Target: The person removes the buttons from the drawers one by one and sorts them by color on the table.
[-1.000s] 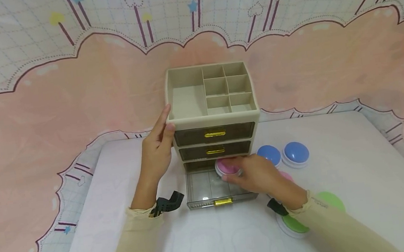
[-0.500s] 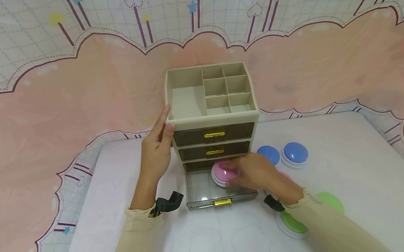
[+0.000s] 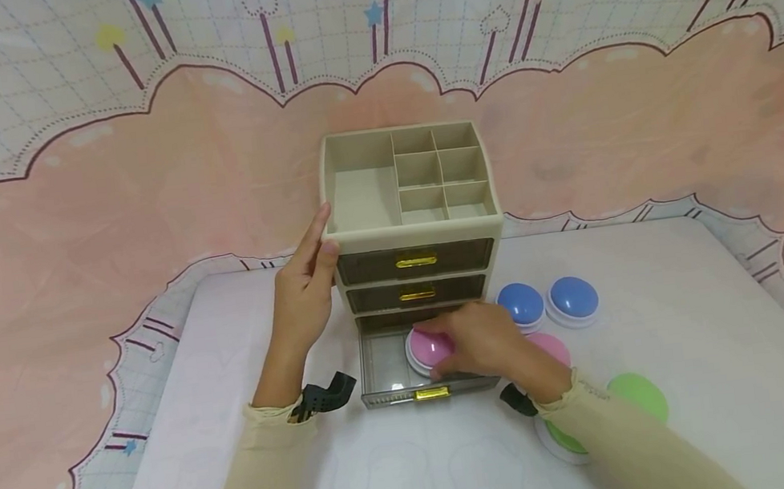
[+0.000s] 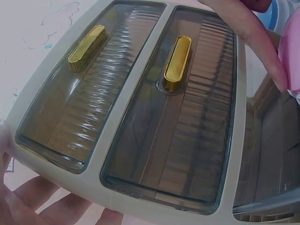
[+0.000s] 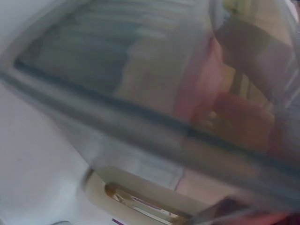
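A beige desktop organizer (image 3: 413, 227) with smoked drawers stands at the back of the table. Its bottom drawer (image 3: 385, 362) is pulled out. My left hand (image 3: 301, 307) lies against the organizer's left side, thumb at the front edge; its fingers (image 4: 61, 206) extend along the side in the left wrist view. Inside the drawer, toward its middle, my right hand (image 3: 484, 339) pinches a pink domed button (image 3: 429, 351) with a white base, thumb on the near side and fingers over the far side. The blurred right wrist view looks through the smoked drawer wall (image 5: 79, 51).
Right of the organizer sit two blue domed buttons (image 3: 521, 304) (image 3: 573, 298). Another pink one (image 3: 551, 347) and two green ones (image 3: 639, 396) (image 3: 565, 438) lie nearer, partly behind the right arm. The upper drawers (image 3: 376, 266) are closed. A patterned cloth (image 3: 602, 115) hangs behind.
My right hand has brought the pink button forward and slightly left within the open drawer, away from the organizer's body. The left hand and the organizer have stayed in place.
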The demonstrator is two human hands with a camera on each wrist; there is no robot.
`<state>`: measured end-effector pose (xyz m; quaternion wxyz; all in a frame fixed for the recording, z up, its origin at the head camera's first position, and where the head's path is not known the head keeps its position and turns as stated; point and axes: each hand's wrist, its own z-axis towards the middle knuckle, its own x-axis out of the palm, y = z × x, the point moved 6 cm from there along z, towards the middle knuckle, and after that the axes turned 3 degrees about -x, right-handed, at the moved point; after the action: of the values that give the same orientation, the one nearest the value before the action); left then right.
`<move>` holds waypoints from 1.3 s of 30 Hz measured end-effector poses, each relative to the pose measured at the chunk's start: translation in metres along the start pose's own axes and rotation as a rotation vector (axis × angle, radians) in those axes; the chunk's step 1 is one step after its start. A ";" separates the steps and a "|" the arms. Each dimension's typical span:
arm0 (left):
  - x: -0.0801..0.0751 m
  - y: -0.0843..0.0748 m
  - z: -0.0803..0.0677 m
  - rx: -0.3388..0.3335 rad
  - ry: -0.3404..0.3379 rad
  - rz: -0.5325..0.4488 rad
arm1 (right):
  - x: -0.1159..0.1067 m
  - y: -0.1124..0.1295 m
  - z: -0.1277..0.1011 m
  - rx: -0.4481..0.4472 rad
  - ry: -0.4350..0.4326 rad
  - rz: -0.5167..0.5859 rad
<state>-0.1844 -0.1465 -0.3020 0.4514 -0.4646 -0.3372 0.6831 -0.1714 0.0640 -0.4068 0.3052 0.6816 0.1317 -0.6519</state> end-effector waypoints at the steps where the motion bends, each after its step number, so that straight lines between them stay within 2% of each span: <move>1: 0.000 0.000 0.000 0.002 -0.002 0.001 | 0.001 0.000 0.000 0.012 -0.002 -0.008; 12: 0.000 0.000 0.000 0.001 0.001 0.007 | 0.000 0.001 -0.004 0.020 -0.114 -0.081; 20: -0.001 -0.002 0.000 -0.002 0.006 0.003 | -0.004 0.003 -0.007 0.024 -0.139 -0.051; 27: 0.000 -0.001 0.000 -0.010 0.006 -0.002 | -0.008 0.002 -0.010 0.069 -0.136 0.033; 32: 0.000 -0.001 0.000 -0.007 0.000 -0.003 | -0.019 0.007 -0.018 0.048 -0.159 0.059; 39: -0.001 -0.001 0.000 -0.002 -0.004 0.008 | -0.046 0.006 -0.037 0.083 -0.215 0.098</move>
<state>-0.1841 -0.1467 -0.3010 0.4475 -0.4652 -0.3370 0.6854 -0.1432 0.0910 -0.3615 0.3207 0.6253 0.0378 -0.7104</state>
